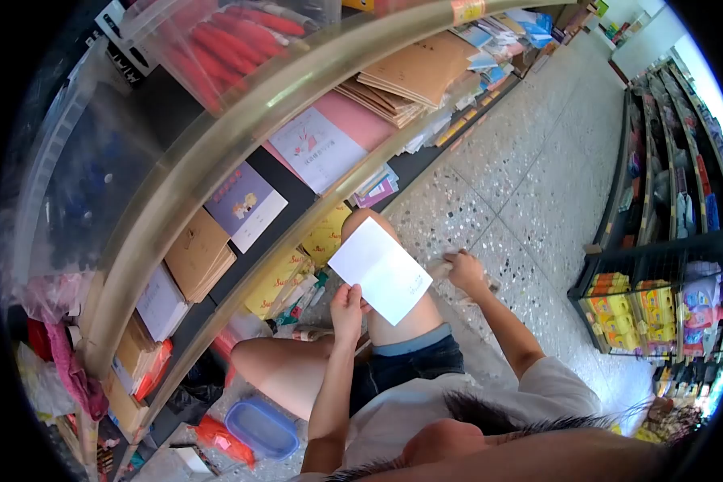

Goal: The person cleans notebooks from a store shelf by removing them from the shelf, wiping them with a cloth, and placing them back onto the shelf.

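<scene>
A white booklet (381, 273) lies across my raised thigh, with small dark print near its right corner. My left hand (348, 312) pinches its lower left edge, thumb on top and fingers closed. To the right of the booklet, my right hand (464, 273) has its fingers curled. A pale, blurry scrap like cloth or tissue (439, 269) shows at those fingertips, though I cannot make out exactly what it is. Beside my knee, on the low shelf, are yellow packs (276, 281). A purple notebook (245, 205) and a white-and-pink notebook (317, 149) lie on the shelf above.
Brown paper notebooks (418, 68) and a clear bin of red pens (237, 40) sit on the left shelves. A blue plastic basin (263, 428) and an orange-red bag (221, 442) are on the speckled floor (522, 177). Another shelf rack (675, 161) with yellow packets stands across the aisle.
</scene>
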A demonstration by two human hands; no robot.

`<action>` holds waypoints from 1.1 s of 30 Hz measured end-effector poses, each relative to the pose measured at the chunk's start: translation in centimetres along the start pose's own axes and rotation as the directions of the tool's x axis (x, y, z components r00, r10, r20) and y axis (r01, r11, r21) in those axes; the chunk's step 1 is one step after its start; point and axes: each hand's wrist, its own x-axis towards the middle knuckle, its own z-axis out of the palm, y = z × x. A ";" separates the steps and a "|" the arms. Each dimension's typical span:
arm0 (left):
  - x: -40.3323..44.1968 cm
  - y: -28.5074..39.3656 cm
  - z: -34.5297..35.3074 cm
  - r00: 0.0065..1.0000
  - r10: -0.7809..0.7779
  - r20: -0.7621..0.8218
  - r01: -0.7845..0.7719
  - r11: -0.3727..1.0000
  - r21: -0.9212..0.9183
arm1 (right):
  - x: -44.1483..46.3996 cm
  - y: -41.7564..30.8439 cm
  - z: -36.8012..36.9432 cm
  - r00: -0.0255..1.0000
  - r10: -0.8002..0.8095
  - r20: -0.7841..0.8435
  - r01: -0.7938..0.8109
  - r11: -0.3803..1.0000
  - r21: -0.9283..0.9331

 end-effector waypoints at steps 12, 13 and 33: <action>0.7 -0.4 -0.9 0.996 0.019 0.088 -0.025 0.998 0.063 | -5.7 -14.5 -10.4 0.627 -0.668 -0.401 0.631 0.737 -0.240; 0.8 -0.2 -0.9 0.995 0.017 0.098 -0.022 0.999 0.046 | -5.0 -14.2 -9.5 0.621 -0.669 -0.408 0.633 0.735 -0.243; -8.9 11.5 -0.3 0.877 0.467 -0.112 -0.430 0.868 0.249 | -3.9 -22.4 -9.8 0.792 -0.407 -0.455 0.610 0.531 0.587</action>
